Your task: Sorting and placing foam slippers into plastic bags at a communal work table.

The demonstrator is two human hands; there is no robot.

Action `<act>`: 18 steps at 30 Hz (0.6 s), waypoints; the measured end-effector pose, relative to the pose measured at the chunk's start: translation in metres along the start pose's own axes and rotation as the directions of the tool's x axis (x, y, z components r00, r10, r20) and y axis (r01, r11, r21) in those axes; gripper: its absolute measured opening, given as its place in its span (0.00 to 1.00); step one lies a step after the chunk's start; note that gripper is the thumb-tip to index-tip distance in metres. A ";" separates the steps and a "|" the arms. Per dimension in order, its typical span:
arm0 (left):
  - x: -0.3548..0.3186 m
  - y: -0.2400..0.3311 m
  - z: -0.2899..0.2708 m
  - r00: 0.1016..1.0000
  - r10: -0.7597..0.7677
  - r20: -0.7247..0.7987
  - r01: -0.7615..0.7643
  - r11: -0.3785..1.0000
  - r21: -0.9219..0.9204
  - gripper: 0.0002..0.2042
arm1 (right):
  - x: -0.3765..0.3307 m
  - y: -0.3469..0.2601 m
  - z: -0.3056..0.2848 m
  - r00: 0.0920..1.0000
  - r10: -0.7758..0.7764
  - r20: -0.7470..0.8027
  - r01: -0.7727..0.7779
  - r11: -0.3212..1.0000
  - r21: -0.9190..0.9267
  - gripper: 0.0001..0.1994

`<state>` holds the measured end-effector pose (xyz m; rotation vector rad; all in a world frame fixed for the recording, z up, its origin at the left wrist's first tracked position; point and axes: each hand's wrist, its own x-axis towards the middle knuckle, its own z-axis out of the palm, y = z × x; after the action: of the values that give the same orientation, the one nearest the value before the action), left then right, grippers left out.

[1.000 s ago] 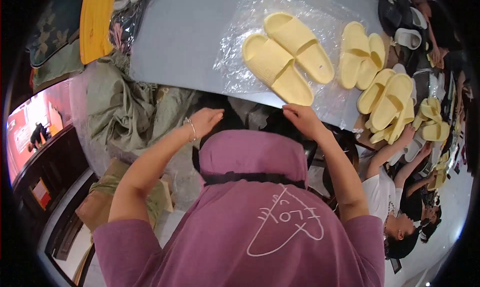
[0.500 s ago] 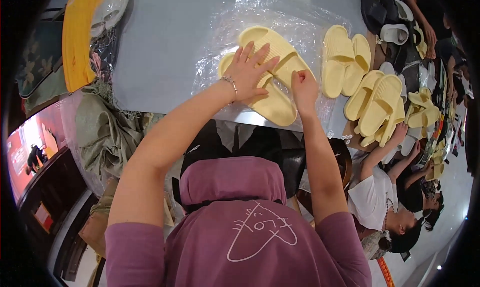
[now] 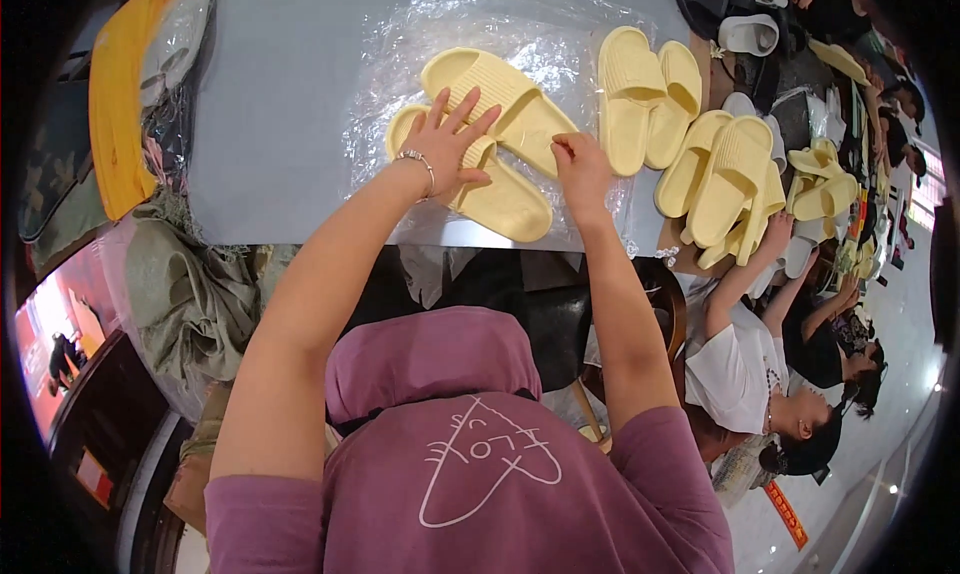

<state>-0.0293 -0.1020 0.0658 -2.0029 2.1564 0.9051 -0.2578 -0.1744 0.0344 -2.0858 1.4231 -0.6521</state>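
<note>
This is looking like a packing workshop for footwear. Many pale yellow slippers (image 3: 720, 174) are lying in pairs along the right edge of a long grey table (image 3: 280, 124), clear plastic bags (image 3: 560, 14) are spreading over it, and other workers (image 3: 760, 364) are sitting beside it.

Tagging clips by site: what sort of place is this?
Probably a footwear packing line or workshop. Identical pale yellow slippers lie in batches along a long grey table, one pair on a clear plastic bag, with a seated co-worker alongside.

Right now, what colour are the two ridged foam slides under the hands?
Pale yellow ridged foam slides, clearest in the head view.
</note>
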 end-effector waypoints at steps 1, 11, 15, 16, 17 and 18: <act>0.000 -0.001 0.001 1.000 -0.004 0.001 0.004 1.000 0.006 0.45 | 0.002 -0.002 0.001 0.999 -0.012 0.040 0.014 0.999 -0.051 0.05; 0.002 0.008 -0.007 1.000 0.019 0.013 -0.019 1.000 -0.004 0.45 | 0.021 0.004 -0.017 0.940 0.024 0.340 0.044 0.981 -0.190 0.05; 0.003 0.008 0.001 1.000 0.000 -0.002 0.000 1.000 0.012 0.44 | 0.004 0.002 -0.033 0.911 -0.366 0.187 0.388 0.916 -0.096 0.03; 0.003 0.000 0.007 0.999 -0.020 -0.048 0.022 1.000 0.023 0.44 | -0.010 0.000 -0.042 0.915 -0.358 0.184 0.380 0.919 -0.104 0.03; 0.003 -0.008 0.016 0.996 0.011 -0.087 -0.008 1.000 0.029 0.44 | -0.028 -0.003 -0.052 0.953 -0.283 0.111 0.291 0.954 -0.073 0.03; 0.004 -0.007 0.017 0.996 0.035 -0.083 -0.033 0.999 0.026 0.44 | -0.046 -0.005 -0.065 0.980 -0.195 0.037 0.197 0.979 -0.046 0.03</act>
<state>-0.0287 -0.0974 0.0474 -2.0340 2.2394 0.8096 -0.3122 -0.1394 0.0818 -2.2851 1.2376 -0.6622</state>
